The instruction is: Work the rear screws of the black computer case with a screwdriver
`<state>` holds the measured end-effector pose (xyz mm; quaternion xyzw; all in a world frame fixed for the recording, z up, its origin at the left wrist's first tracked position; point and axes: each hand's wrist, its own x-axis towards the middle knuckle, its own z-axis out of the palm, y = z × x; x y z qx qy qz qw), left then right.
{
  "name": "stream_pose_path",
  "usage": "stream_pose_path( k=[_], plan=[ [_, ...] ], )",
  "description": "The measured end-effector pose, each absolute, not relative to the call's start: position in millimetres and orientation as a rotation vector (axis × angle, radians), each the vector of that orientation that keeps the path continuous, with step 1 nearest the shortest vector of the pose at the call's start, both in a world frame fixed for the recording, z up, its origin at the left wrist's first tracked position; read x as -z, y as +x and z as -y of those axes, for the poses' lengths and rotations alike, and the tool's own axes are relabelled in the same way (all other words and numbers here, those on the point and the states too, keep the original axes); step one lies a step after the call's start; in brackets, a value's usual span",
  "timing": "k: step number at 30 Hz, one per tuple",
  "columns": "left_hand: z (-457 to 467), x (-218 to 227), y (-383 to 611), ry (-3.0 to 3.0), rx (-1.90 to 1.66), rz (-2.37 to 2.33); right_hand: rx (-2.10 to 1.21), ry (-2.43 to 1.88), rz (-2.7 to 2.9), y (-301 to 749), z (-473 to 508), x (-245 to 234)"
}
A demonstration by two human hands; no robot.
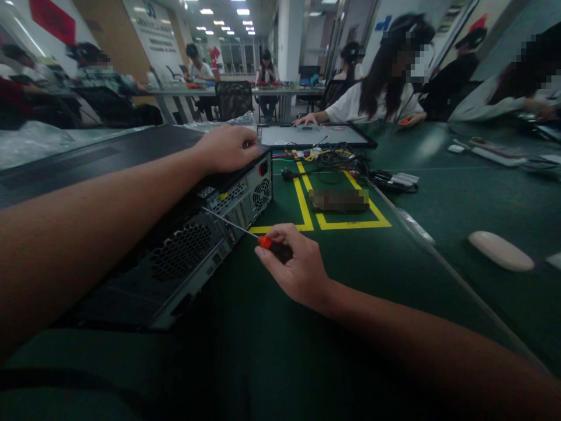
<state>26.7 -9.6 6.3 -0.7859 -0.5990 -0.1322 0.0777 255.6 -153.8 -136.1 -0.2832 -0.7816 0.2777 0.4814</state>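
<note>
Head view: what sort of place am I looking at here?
Probably an electronics workshop or training room: there is a screwdriver at the back of a computer case, a tangle of cables on the green table, and several people seated at tables.

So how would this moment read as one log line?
left hand: on computer case | right hand: holding screwdriver | tip: near rear panel, contact unclear

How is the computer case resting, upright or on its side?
On its side: the computer case has its broad panel up, under the left hand, and its vented rear sideways.
</note>
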Motion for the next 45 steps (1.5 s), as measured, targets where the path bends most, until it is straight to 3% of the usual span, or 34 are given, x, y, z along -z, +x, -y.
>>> stream_pose_path(
  k=[45],
  plan=[
    [11.2,-10.6,25.1,-2.369,0.338,1.756,-0.636,-0.694,1.919,255.6,153.0,135.0]
  ],
)
